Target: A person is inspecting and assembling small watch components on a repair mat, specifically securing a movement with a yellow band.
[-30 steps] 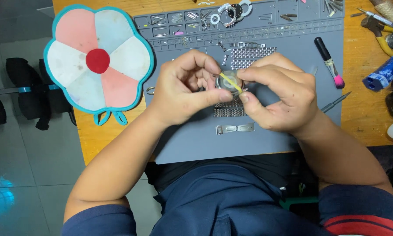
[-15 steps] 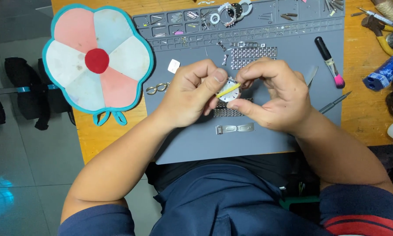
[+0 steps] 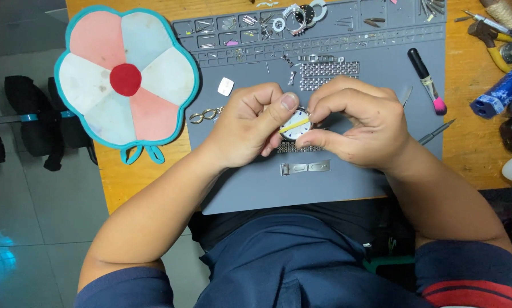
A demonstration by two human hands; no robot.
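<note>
**Both hands pinch a round watch face with a yellow stick across it**

The watch face [image 3: 295, 125] sits over the middle of the grey work mat [image 3: 358, 177], held just above it with its white dial turned up toward the camera. A thin yellow stick [image 3: 294, 125] lies across the dial; its long axis runs on a slant, lower end toward the left hand [image 3: 247, 128], upper end toward the right hand [image 3: 355, 122].

The left hand is curled tight, its thumb pressed on the dial's upper left edge. The right hand is likewise closed, fingertips clamped on the right rim and on the stick's upper end. No gap shows between fingers and watch.

Just below the watch on the mat lies a mesh strap piece [image 3: 299, 148], and below that a metal clasp [image 3: 305, 167]. A black brush with a pink tip [image 3: 427, 80] lies toward the mat's right edge. Left of the mat rests a flower-shaped pad [image 3: 126, 80].

Against half a second earlier, the hands and watch sit in nearly the same spot over the mat; the stick keeps its slant, and the grips have barely shifted.
</note>
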